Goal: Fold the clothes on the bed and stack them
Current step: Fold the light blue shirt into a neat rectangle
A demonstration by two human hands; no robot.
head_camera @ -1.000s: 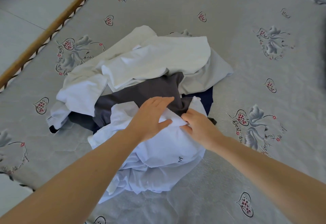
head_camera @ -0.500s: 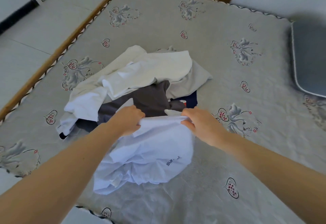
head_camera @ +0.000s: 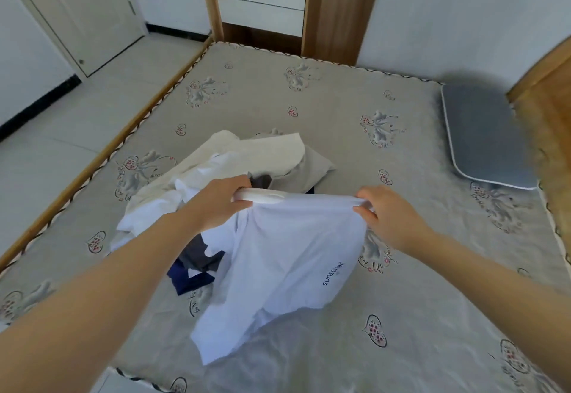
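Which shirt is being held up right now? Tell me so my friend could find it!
Look at the big grey bed with heart and flower prints. Near its middle lies a heap of clothes, and just in front of it both hands lift one white shirt by its top edge. Only this one hangs in the air and has small dark letters printed on it.

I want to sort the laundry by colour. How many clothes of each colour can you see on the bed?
White or cream: 3, counting the white shirt held up by the left hand and right hand, the cream top and the white top
Light grey: 1
Dark grey: 1
Navy: 1
Total: 6 that show; the pile may hide more.
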